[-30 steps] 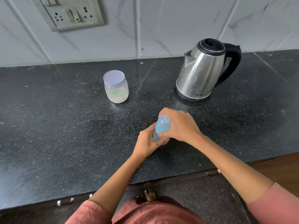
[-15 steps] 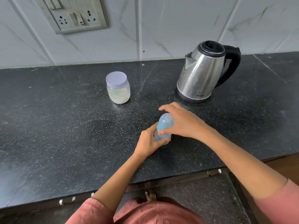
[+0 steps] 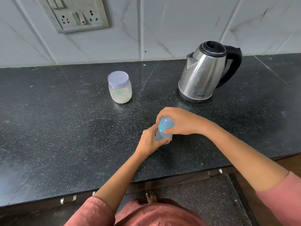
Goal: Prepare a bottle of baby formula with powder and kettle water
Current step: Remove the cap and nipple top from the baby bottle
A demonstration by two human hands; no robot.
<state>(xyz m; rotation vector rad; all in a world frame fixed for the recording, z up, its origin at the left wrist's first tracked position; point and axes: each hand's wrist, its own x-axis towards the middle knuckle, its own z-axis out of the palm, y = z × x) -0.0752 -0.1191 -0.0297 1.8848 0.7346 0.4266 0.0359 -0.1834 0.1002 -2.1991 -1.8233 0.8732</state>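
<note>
Both grips are being kept closed on the blue baby bottle (image 3: 164,129) standing on the black worktop (image 3: 65,128): left hand (image 3: 150,141) around its body, right hand (image 3: 176,121) over its cap. "MILTON"-like lettering, blurred, is being shown on the steel kettle (image 3: 203,74); the lidded powder jar (image 3: 120,86) is unlabelled.

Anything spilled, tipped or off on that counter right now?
Nothing stands out. The kettle and the lidded powder jar stand upright on the counter, no spill visible. The left hand grips the baby bottle low; the right hand grips its top.
</note>
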